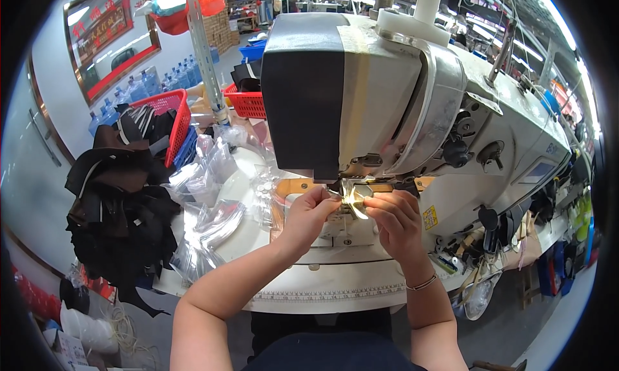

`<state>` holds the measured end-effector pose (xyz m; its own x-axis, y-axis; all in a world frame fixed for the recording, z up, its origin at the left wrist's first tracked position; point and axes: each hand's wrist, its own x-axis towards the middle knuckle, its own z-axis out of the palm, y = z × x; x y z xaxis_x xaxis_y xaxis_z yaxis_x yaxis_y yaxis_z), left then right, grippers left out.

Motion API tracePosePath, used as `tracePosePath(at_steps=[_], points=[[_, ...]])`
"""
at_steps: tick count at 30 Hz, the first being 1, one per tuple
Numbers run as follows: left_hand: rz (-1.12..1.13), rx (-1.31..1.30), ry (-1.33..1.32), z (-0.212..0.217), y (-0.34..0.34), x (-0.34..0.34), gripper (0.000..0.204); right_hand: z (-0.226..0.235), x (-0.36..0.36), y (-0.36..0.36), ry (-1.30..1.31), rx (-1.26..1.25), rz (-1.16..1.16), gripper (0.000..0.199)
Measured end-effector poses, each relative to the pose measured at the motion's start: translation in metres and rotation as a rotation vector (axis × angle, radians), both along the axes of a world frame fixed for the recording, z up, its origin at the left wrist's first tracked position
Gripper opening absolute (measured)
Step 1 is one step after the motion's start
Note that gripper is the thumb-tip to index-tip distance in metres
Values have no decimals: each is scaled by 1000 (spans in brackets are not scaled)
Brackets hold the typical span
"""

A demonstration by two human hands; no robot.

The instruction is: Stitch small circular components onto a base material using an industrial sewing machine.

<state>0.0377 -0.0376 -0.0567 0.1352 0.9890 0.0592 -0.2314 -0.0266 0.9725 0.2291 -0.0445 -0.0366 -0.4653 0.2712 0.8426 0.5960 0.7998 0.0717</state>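
Observation:
Under the head of a large white and black industrial sewing machine (306,100), both my hands meet at the lit needle area. My left hand (305,219) is closed in a pinch just left of the presser foot; what its fingertips hold is too small to make out. My right hand (394,217) pinches the edge of a pale, curved strip-like piece (358,210), which shines in the lamp light between the two hands. The needle itself is hard to tell apart in the glare. Both wrists rest above the front of the machine bed.
Clear plastic bags with pieces (209,229) cover the table's left side. A pile of black and brown scraps (119,210) hangs over its left edge. Red baskets (179,122) stand behind. Tools and straps (490,242) crowd the right. A ruler strip (329,295) runs along the front edge.

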Motion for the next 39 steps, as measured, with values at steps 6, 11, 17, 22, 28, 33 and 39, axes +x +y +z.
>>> tracePosePath(at_steps=[6, 11, 17, 22, 28, 33, 39], points=[[15, 24, 155, 2, -6, -3, 15, 4, 6, 10, -29, -1, -18, 14], [-11, 244, 470, 31, 11, -31, 29, 3, 16, 23, -13, -52, -23, 17], [-148, 495, 749, 45, 34, -43, 37, 5, 19, 28, -26, -208, -75, 23], [-216, 206, 706, 59, 28, -37, 27, -2, -9, -15, 60, -78, -30, 27], [-298, -98, 715, 98, 12, -29, 17, -11, -26, -17, -57, 10, -153, 26], [-271, -113, 271, 28, 29, -36, 17, 5, -22, -10, -69, -4, -138, 22], [-269, -79, 58, 13, 16, -24, 12, 7, -8, 4, -1, -68, -115, 19]])
